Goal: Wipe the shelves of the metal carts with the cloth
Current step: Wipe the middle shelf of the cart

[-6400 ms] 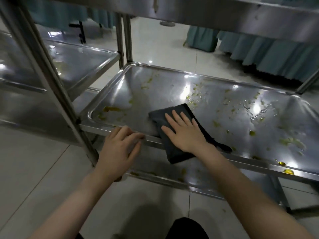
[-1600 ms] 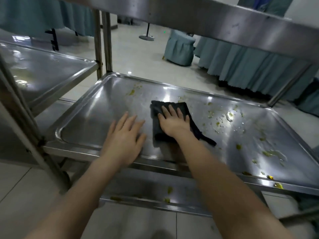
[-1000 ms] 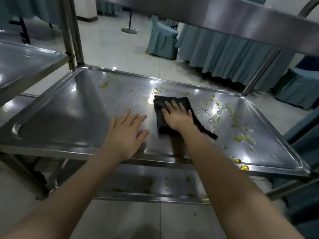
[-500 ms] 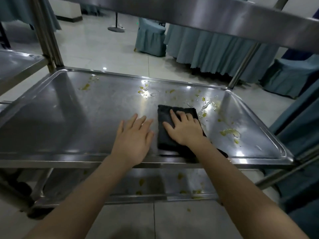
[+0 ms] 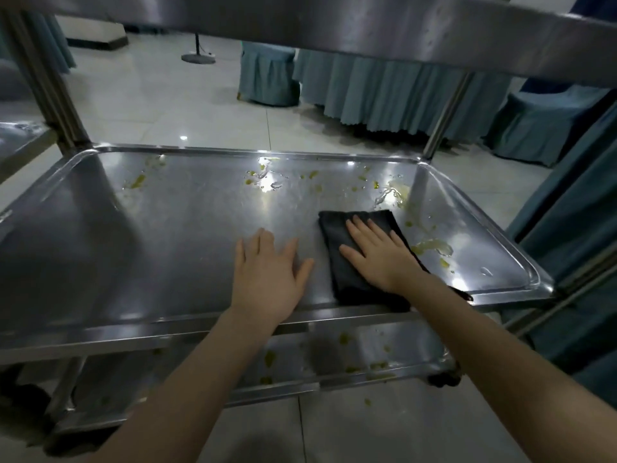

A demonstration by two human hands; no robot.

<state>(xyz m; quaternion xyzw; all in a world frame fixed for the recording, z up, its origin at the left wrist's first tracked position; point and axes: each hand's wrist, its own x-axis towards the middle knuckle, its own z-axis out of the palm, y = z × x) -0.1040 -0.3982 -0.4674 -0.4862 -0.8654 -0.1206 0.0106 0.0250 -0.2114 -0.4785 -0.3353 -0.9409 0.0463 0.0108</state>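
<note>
Pressing the dark cloth (image 5: 347,285) under straight fingers (image 5: 356,231), the right hand (image 5: 377,259) has slid it rightward along the middle shelf (image 5: 167,255) toward remaining yellow smears (image 5: 432,246); the flat left hand (image 5: 267,282) braces.

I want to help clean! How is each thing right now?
middle shelf, yellow spills at the back and right.
bottom shelf, spotted yellow.
cloth, folded, lying flat near the front edge.
right hand, flat, pressing the cloth.
left hand, flat on bare metal.
</note>
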